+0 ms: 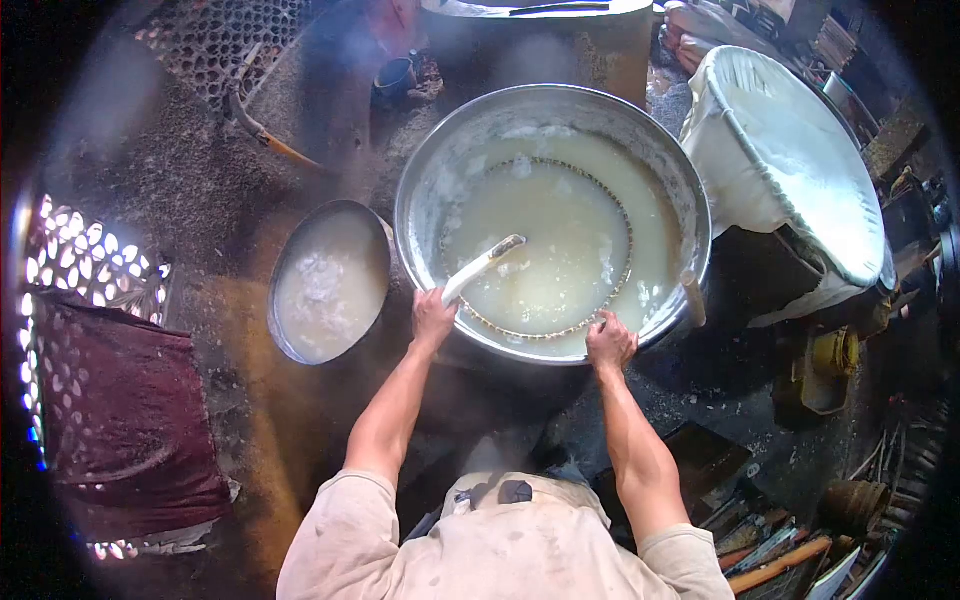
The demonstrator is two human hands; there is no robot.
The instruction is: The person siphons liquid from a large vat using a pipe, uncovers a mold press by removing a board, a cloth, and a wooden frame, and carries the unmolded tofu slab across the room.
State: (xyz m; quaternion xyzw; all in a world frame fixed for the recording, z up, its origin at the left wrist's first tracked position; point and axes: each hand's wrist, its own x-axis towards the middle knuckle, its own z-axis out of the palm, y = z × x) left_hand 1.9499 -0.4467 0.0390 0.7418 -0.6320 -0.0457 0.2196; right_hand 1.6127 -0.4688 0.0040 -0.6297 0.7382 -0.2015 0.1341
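A wide metal pan [412, 190] full of cloudy, pale liquid is in front of me. A thin ring with a beaded-looking edge [630, 235] lies in the liquid; whether a mesh or cloth spans it is hidden. My right hand [611, 342] is closed on the ring's near right edge, over the pan's rim. At the near left rim, my left hand [433, 318] is wrapped round a pale stick [482, 270] with a darker far end, which points up and right over the liquid. Whether this hand also touches the ring is unclear.
An oval basin of whitish liquid [330, 285] stands left of the pan. To the right is a large cloth-covered round frame [800, 150]. A short wooden handle [692, 297] rests at the pan's right rim. Dark red cloth [130, 400] hangs far left; firewood [780, 565] lies lower right.
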